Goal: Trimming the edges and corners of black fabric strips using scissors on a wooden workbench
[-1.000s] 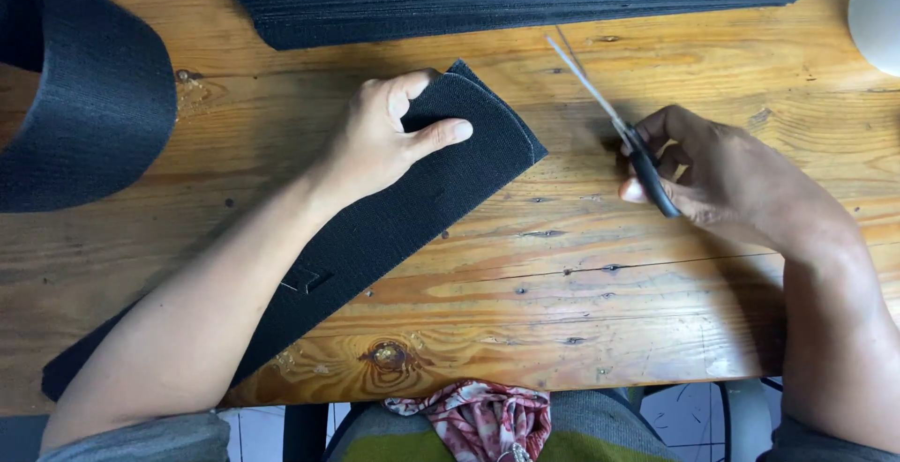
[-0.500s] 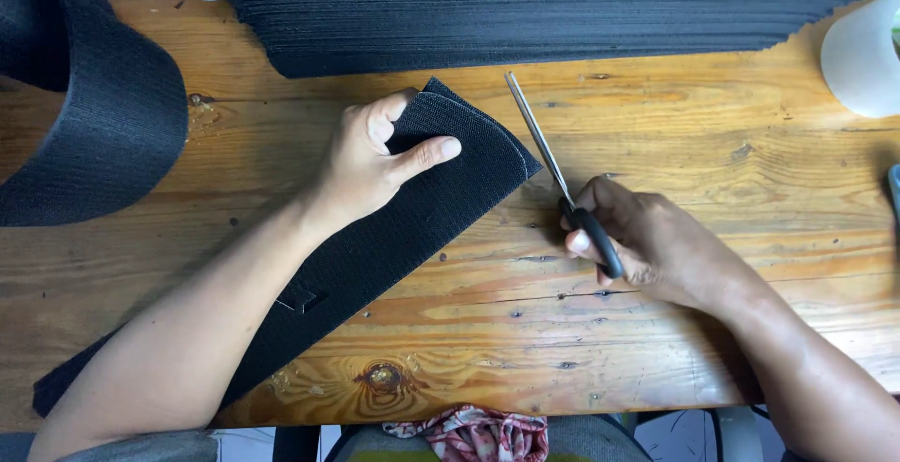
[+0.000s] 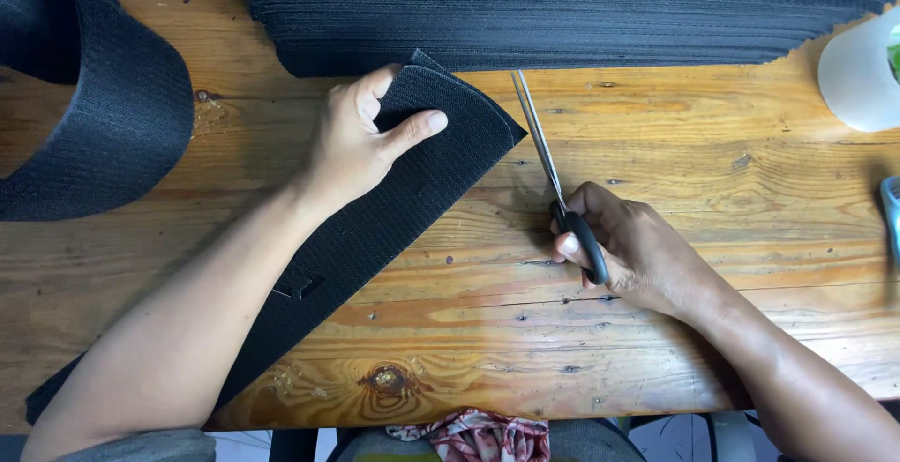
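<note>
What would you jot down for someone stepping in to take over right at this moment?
Left hand: pinching up the end of the long black woven strip, which lies diagonally on the wooden table.
Right hand: grip closed on the black-handled scissors, blades shut, pointing away, just right of the strip's end and apart from it.
Stack of black woven sheets along the far edge.
Done: no fresh cut visible.
Left: scissors not yet on the strip.
</note>
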